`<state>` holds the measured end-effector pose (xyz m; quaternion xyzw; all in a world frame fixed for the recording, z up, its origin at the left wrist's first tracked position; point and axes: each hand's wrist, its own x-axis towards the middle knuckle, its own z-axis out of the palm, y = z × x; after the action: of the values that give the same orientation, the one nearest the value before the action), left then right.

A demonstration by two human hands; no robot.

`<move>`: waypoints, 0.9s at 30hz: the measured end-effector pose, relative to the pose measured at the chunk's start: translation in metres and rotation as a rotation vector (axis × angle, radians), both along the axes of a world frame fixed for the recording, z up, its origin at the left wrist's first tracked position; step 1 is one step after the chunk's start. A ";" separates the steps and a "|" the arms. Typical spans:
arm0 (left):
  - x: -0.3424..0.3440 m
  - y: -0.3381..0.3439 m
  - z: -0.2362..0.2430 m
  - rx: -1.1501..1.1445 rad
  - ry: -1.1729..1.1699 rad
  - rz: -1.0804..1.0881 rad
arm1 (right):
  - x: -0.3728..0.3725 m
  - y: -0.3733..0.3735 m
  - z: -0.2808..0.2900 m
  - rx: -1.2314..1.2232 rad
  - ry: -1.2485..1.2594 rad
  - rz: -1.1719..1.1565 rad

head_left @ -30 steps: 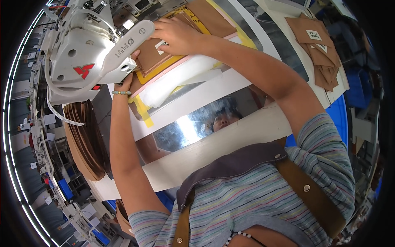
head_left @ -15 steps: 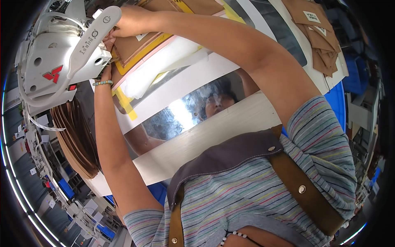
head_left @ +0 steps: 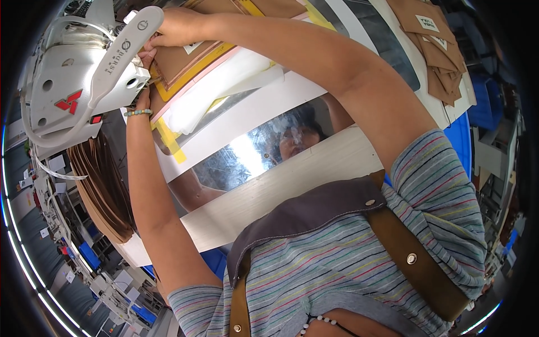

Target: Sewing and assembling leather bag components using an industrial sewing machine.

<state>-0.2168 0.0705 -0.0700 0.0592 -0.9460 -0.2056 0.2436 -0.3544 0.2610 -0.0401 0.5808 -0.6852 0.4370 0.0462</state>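
Head view, watched from my seat away from the line. Work is at the brown panel (head_left: 171,63), lying within the yellow frame (head_left: 193,72) toward the upper left of the worktop (head_left: 331,160), close beside the white machine head (head_left: 59,90). A white label (head_left: 192,47) shows on the panel, partly covered by the right wrist.

Right hand (head_left: 179,27): reaches across over the panel's left end, thumb and fingers bent inward, tips just beside a left-hand fingertip. Left hand (head_left: 144,101): comes up from below, beaded bracelet (head_left: 138,113) at the wrist, much of it behind the machine head. The grey paddle-shaped arm (head_left: 119,59) crowds the contact point, so I cannot tell whether the right fingers pinch anything, nor how the left hand grips.

Step in hand, my judgement: two-handed fine handling at the panel's left end. What the next move calls for, as I judge it: panel kept flat in the frame, fingertips clear of the machine parts, and the loose white sheet (head_left: 196,104) kept from riding over the frame's near edge
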 end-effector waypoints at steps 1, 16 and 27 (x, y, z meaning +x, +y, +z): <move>-0.003 0.009 -0.005 -0.012 0.004 -0.013 | -0.003 0.004 -0.001 0.033 -0.029 0.016; 0.008 0.020 0.011 -0.246 0.079 -0.098 | -0.014 0.020 -0.016 0.020 0.264 -0.111; 0.037 0.023 0.009 -0.217 -0.075 -0.192 | -0.003 0.015 -0.014 0.039 0.194 -0.102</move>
<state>-0.1794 0.0940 -0.0606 -0.0505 -0.9724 -0.1219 0.1923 -0.3574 0.2759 -0.0546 0.5855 -0.7147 0.3622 0.1232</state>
